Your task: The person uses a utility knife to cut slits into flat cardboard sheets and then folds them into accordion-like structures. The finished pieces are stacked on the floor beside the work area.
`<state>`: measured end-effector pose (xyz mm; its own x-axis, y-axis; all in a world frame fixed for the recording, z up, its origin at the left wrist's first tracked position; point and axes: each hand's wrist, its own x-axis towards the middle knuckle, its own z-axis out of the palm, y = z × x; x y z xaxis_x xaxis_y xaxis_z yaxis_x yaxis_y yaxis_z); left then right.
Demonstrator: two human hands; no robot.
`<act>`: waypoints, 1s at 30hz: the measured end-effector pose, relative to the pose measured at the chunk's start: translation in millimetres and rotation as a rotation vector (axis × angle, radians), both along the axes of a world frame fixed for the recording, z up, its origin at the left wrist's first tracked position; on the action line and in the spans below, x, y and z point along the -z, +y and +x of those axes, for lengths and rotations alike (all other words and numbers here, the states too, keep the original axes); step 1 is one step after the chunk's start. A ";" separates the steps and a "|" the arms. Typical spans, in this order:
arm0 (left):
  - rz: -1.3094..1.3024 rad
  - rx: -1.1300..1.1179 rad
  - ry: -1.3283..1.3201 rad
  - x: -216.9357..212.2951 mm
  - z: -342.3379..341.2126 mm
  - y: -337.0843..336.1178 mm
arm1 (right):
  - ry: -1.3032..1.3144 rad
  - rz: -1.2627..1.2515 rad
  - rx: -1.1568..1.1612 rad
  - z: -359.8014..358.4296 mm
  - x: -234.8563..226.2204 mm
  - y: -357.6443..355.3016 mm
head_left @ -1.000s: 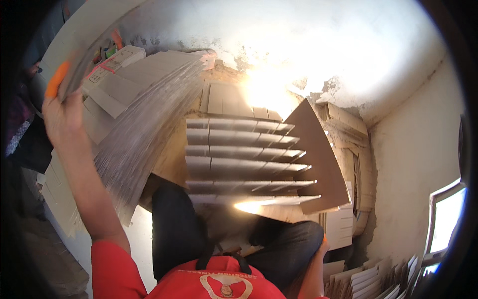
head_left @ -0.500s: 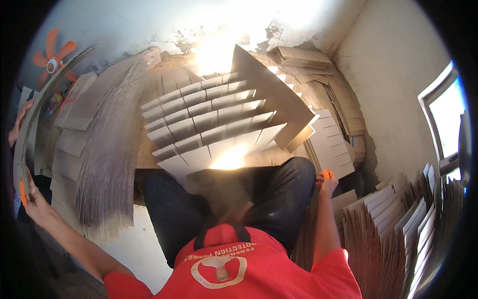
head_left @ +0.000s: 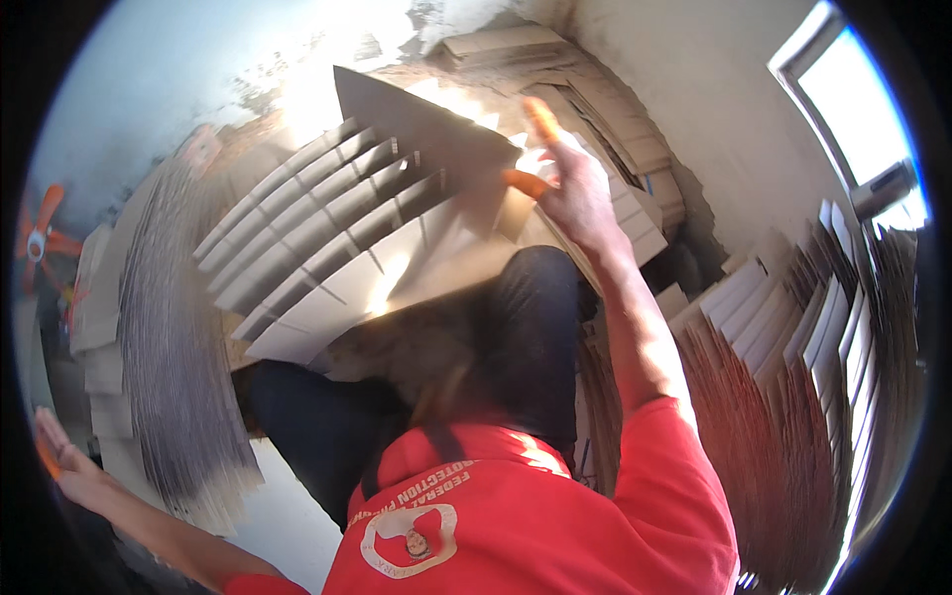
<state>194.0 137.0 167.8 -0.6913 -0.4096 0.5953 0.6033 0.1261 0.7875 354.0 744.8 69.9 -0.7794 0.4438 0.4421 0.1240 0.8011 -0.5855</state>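
Note:
A slotted cardboard partition grid point(head_left: 317, 213) lies in front of my knees, its strips standing in rows. A broader brown cardboard sheet point(head_left: 416, 124) stands crosswise at the grid's right end. My right hand point(head_left: 580, 193), with orange covers on its fingertips, is raised beside the sheet's right end. Its thumb and finger are spread, and nothing shows held between them. Far out at the left rim is my left hand point(head_left: 67, 464), fingers stretched out, an orange cover on one digit. No object is visible in it.
A tall fanned stack of cardboard strips point(head_left: 183, 347) stands at left, near an orange fan point(head_left: 40, 238). More cardboard sheets point(head_left: 773, 327) are stacked upright at right, below a window point(head_left: 858, 109). Flat cardboard point(head_left: 506, 45) lies by the far wall.
My right hand has risen from beside my right knee to the upright sheet. My left hand has let go of the long curved cardboard piece. The view has swung right; another person's hand has left it.

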 end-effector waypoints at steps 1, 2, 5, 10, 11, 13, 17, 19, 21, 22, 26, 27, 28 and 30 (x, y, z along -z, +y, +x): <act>-0.083 0.016 -0.060 22.1 -11.0 1.8 | -0.017 0.086 -0.039 -9.5 3.9 2.3; -0.165 0.034 -0.117 43.4 -22.2 2.9 | -0.084 0.143 -0.068 -15.2 2.7 2.6; -0.839 0.366 -0.044 112.8 -2.7 143.9 | -0.063 0.162 -0.136 -24.6 13.8 -1.6; -1.092 0.643 -0.036 139.3 37.0 325.3 | -0.160 0.034 -0.236 -36.4 6.9 15.6; -1.100 0.623 0.000 147.7 30.5 338.1 | -0.250 0.052 -0.241 -39.6 -3.1 15.8; -1.141 0.536 0.116 156.2 20.1 354.3 | -0.312 0.078 -0.316 -48.2 -12.2 18.3; -1.257 0.385 0.210 161.3 10.7 373.4 | -0.261 -0.022 -0.480 -56.9 10.9 34.2; -1.239 0.396 0.276 153.2 16.8 381.6 | -0.348 -0.158 -0.436 -56.2 6.8 28.8; -1.260 0.460 0.271 158.5 13.4 384.1 | -0.410 -0.318 -0.448 -54.3 8.2 27.1; -1.276 0.490 0.279 162.4 13.8 386.8 | -0.445 -0.396 -0.447 -52.2 8.8 26.8; -1.182 0.570 0.279 188.1 8.7 388.0 | -0.479 -0.301 -0.344 -47.0 5.5 21.0; -1.148 0.598 0.292 187.7 7.6 387.8 | -0.438 -0.277 -0.370 -42.0 -2.9 14.1; -1.114 0.632 0.309 185.9 9.1 389.3 | -0.383 -0.180 -0.411 -38.1 2.2 13.9; -1.094 0.672 0.315 186.1 10.1 390.2 | -0.357 -0.055 -0.441 -34.8 12.6 16.3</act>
